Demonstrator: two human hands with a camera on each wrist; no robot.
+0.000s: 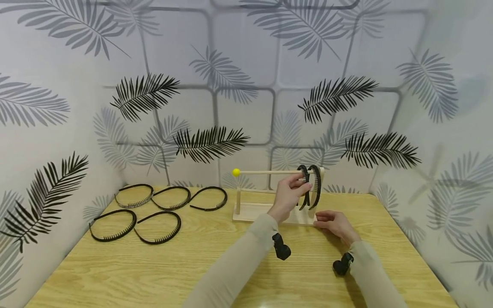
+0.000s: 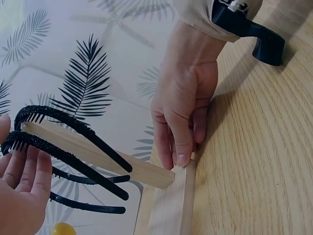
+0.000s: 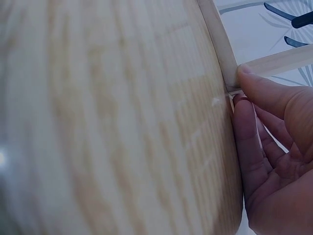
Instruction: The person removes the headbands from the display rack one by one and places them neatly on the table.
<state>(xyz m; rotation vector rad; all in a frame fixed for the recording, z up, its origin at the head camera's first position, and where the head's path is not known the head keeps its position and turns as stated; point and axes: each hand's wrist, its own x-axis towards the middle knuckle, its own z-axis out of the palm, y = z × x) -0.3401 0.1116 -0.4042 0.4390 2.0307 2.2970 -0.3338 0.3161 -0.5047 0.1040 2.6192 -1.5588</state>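
A wooden headband rack [image 1: 252, 210] stands toward the back of the table, with a yellow ball [image 1: 236, 172] capping the left end of its top rod. Two black toothed headbands hang on that rod near its right end. My left hand [image 1: 288, 194] pinches the left one, the inner headband [image 1: 306, 199], at its upper part. Just to its right hangs the outer headband [image 1: 317, 188], apart from the fingers. My right hand [image 1: 337, 225] holds the right end of the rack's base; in the right wrist view the thumb [image 3: 266, 90] presses on top, with fingers against the side.
Several black headbands lie on the left of the table in two rows: a back row with a headband [image 1: 209, 209] closest to the rack, and a front row with another headband [image 1: 169, 237]. Leaf-patterned walls [image 1: 246, 111] border the table [image 1: 154, 273] behind and at both sides.
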